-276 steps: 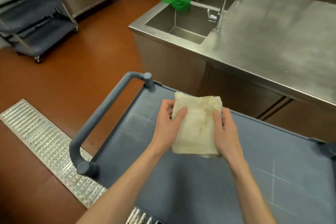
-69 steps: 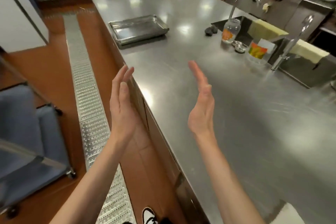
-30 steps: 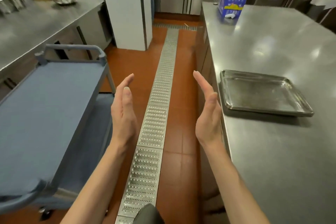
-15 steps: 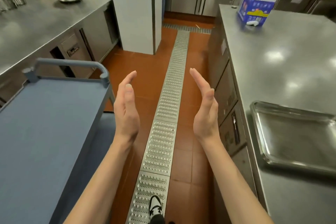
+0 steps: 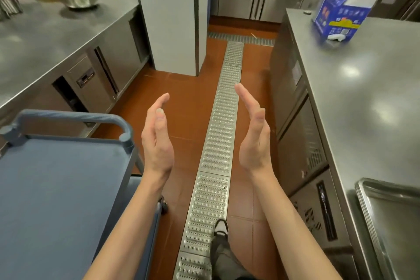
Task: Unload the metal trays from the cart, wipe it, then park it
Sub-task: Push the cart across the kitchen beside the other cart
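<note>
Right now both my hands are up in front of me, empty, palms facing each other. Left hand (image 5: pixel 157 143) has fingers straight and together, thumb lying along the palm, nothing gripped. Right hand (image 5: pixel 254 141) same: fingers extended and together, touching nothing. A clear gap lies between the two hands, over the red tile floor (image 5: pixel 188 107) and the metal floor drain grate (image 5: pixel 218 143).

Blue cart (image 5: pixel 56 188) is at my lower left, top shelf bare, its handle (image 5: pixel 68 117) at the far end. My left fingers (image 5: pixel 162 103) are just right of the handle's corner and not touching it; my left forearm crosses in front of the cart's right edge. Metal tray (image 5: pixel 391 223) sits on the steel counter (image 5: pixel 363 102) at my lower right, partly cut by the frame edge, well apart from my right fingers (image 5: pixel 246 98). A blue carton (image 5: pixel 341 11) stands further back on that counter. My shoe (image 5: pixel 221 228) rests on the grate.
</note>
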